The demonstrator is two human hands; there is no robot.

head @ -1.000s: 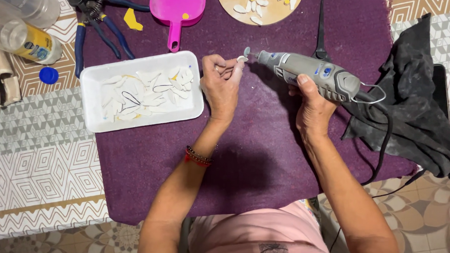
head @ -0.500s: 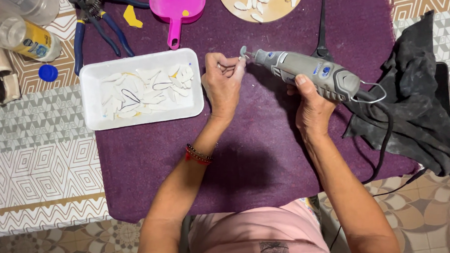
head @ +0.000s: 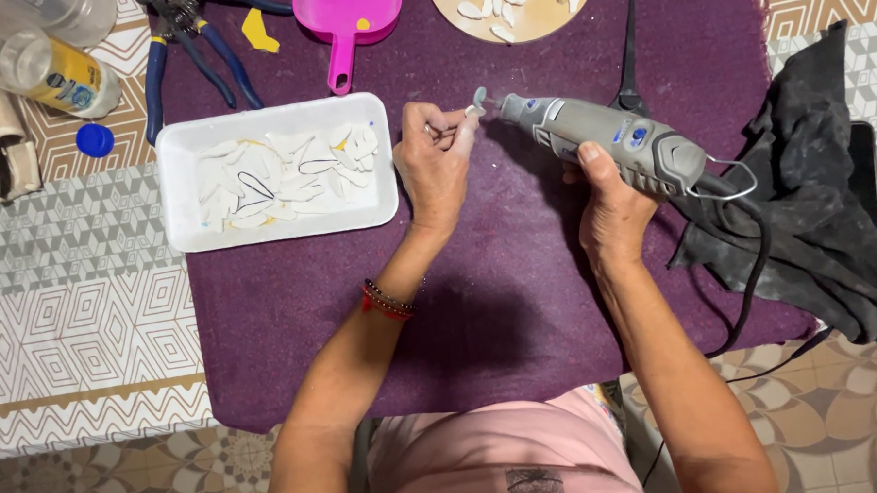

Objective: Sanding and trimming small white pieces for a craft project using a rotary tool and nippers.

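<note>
Now | left hand [head: 434, 159] pinches small pale piece [head: 474, 109] steady at 12 o'clock | right hand [head: 610, 199] grips corded rotary tool [head: 603, 140], tip meeting piece | foam tray [head: 184, 145] at 9 o'clock, within reach

I see a table [head: 77, 302] covered in a grey-and-tan geometric pattern, with a purple cloth [head: 514, 307] spread over it under both my hands. Just left of my left hand [head: 439, 164] a white foam tray [head: 182, 230] of pale cut pieces sits on the cloth. Beyond that tray, pliers with blue handles [head: 188, 34] and a pink scoop [head: 349, 15] lie on it, a small yellow scrap [head: 259, 31] between them. Beyond my right hand [head: 610, 199] is a round wooden disc [head: 510, 8] bearing white bits. Right of that hand a black rag [head: 815, 192] is heaped. Far left, off the cloth, lie clear plastic bottles [head: 47, 38] and a blue cap [head: 94, 140].
</note>
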